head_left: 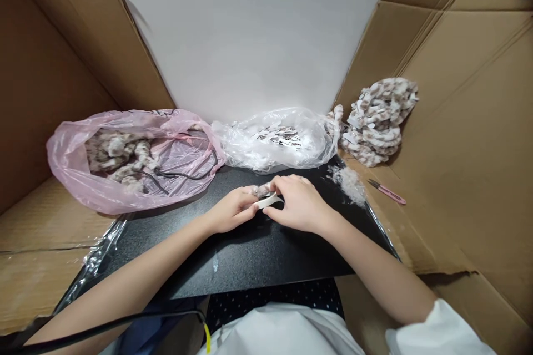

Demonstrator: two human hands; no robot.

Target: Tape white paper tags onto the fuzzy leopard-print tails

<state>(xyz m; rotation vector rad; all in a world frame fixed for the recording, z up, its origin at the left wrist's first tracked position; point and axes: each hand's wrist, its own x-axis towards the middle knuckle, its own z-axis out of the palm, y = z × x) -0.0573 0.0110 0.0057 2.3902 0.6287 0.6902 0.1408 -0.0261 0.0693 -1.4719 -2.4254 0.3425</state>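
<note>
Both hands meet over the middle of the black table. My left hand pinches the left end of a small mottled furry fabric piece with a smooth white strip along its near side. From the other side, my right hand grips the same piece, thumb below and fingers curled over the top. Between the hands the white strip bows slightly. My fingers hide most of the piece, so its full shape cannot be made out.
A pink plastic bag at left holds furry pieces and dark cords. Behind my hands lies a see-through bag of white and brown scraps. Furry pieces are heaped at right, near loose fluff and pink thread snips. Cardboard walls flank the table.
</note>
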